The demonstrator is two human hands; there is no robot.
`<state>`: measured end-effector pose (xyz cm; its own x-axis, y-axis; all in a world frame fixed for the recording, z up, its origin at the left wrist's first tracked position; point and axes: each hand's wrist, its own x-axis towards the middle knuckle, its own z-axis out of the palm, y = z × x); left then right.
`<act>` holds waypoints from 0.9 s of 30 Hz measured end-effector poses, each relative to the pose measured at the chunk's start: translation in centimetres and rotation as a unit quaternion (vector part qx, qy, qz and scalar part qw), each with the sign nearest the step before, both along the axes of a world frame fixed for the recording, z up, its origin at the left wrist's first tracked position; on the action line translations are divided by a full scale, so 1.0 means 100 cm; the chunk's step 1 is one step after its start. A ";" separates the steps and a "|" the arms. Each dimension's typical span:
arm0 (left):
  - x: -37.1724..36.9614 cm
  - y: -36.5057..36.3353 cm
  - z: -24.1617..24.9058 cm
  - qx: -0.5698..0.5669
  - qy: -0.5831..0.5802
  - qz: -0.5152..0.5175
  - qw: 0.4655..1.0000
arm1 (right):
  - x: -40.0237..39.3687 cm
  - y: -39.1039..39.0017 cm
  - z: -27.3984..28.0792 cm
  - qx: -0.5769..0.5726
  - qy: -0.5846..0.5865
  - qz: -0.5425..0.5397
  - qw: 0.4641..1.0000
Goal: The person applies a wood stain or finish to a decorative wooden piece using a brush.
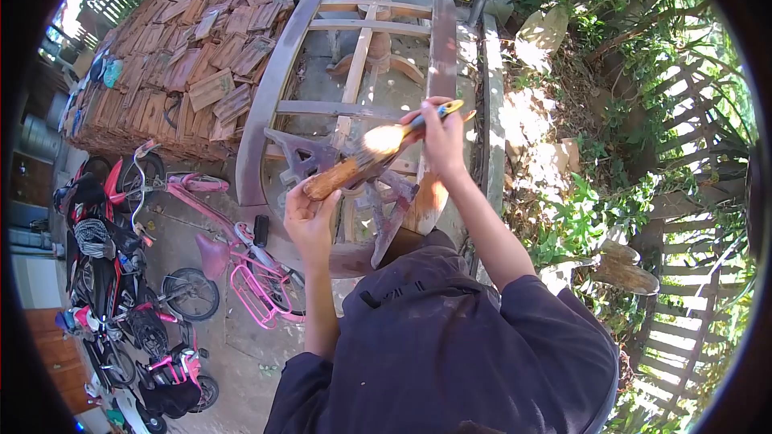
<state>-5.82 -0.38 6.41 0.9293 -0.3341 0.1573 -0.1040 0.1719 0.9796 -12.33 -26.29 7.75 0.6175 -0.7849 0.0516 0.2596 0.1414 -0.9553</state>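
Observation:
A paintbrush point(441, 112) with a yellow and dark handle is in my right hand point(444, 141), its fingers wrapped round it. The brush's lower end lies in bright glare by a short brown wooden piece point(331, 180); whether they touch is unclear. My left hand point(309, 215) holds the near end of that piece between thumb and fingers. Below both hands is a large arched wooden frame point(261, 124) with crossbars, partly dark and partly light wood. Angular dark pieces point(392, 229) lie under the wooden piece, near the frame's lower end.
Stacked wooden tiles or boards point(173, 64) stand at the upper left. A pink bicycle point(213, 253) and a motorcycle point(104, 257) are at the left. Plants point(579, 225) and a slatted fence point(683, 305) line the right, beyond a concrete edge point(493, 112).

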 end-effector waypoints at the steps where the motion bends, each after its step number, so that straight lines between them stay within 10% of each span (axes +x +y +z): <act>1: 0.003 0.005 -0.001 -0.007 0.006 0.001 1.000 | -0.001 -0.012 -0.007 0.027 0.005 -0.025 0.999; 6: 0.015 0.023 -0.007 -0.014 -0.002 0.022 1.000 | -0.017 -0.068 -0.024 -0.117 0.104 -0.195 0.968; 17: 0.047 0.024 0.011 -0.013 0.060 0.056 0.997 | -0.032 0.006 -0.034 -0.277 0.176 -0.119 0.937; 27: 0.081 0.024 -0.010 0.063 0.079 0.111 0.989 | -0.043 0.019 -0.035 -0.116 0.165 -0.047 0.978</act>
<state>2.24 2.04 5.41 0.9917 -0.1259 -0.0255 0.0305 0.0379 0.9988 -16.58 -24.37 4.22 0.5561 -0.8298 0.0457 -0.0670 -0.0995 -0.9928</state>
